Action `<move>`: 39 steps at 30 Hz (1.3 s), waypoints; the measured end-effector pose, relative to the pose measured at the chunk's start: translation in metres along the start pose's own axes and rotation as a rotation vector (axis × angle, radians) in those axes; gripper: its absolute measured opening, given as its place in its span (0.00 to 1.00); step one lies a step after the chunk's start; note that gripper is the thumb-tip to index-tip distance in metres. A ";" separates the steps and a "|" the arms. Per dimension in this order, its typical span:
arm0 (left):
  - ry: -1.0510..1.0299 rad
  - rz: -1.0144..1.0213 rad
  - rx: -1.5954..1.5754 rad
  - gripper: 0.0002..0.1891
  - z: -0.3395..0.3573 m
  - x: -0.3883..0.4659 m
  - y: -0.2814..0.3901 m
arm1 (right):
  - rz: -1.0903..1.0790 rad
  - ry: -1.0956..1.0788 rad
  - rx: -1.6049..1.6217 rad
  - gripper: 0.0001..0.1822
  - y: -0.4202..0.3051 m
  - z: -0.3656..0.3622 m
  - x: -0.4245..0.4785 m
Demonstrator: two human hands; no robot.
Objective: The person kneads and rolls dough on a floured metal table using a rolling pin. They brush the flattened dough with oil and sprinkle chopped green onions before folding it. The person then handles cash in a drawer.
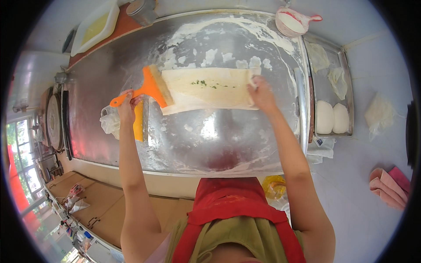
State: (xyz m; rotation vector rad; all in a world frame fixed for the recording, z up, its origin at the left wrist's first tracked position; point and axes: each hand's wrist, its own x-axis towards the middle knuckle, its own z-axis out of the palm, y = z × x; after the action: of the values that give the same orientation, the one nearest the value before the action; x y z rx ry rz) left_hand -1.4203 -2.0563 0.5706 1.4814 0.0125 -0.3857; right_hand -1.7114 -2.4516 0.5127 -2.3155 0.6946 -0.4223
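A flat, pale dough sheet (pixel 210 95) lies across the floured metal worktop, with chopped green bits in a short line on its upper middle. My left hand (pixel 129 100) grips the handle of an orange brush (pixel 154 86), whose pale bristles rest at the sheet's left end. Slightly blurred, my right hand (pixel 261 90) is at the sheet's right end, fingers on the dough's edge; whether they pinch it I cannot tell. Below my left hand, a yellow scraper (pixel 138 123) lies partly hidden by the forearm, beside a clear plastic bag (pixel 111 121).
A metal tray (pixel 348 95) on the right holds two dough pieces (pixel 325 116) and plastic wrap. A flour-filled pink container (pixel 291 22) stands at the back right corner. A white tub (pixel 95 28) of yellowish contents and a metal canister (pixel 142 11) are at the back left.
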 end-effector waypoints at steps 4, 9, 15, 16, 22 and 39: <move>-0.082 0.018 -0.050 0.09 0.027 -0.022 0.007 | 0.011 -0.223 -0.193 0.18 -0.050 0.014 -0.018; -0.206 -0.076 -0.144 0.14 0.107 -0.047 -0.003 | -0.164 -0.033 0.056 0.12 -0.006 0.010 -0.053; -0.443 -0.165 -0.036 0.10 0.239 -0.068 -0.096 | 0.001 0.115 0.253 0.09 -0.004 -0.036 -0.094; -0.462 -0.175 -0.013 0.10 0.247 -0.068 -0.092 | 0.055 0.090 0.261 0.09 0.002 -0.043 -0.106; -0.407 -0.138 0.074 0.09 0.212 -0.055 -0.073 | 0.203 0.067 0.306 0.09 -0.005 -0.078 -0.130; -0.021 0.558 -0.653 0.08 -0.061 0.230 0.145 | -0.203 -0.416 0.164 0.12 -0.080 0.030 -0.013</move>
State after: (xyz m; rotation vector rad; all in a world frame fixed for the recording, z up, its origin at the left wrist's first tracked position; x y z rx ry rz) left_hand -1.1534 -2.0477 0.6486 0.7850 -0.2638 0.0643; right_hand -1.6781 -2.3779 0.5445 -2.2242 0.2151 -0.0742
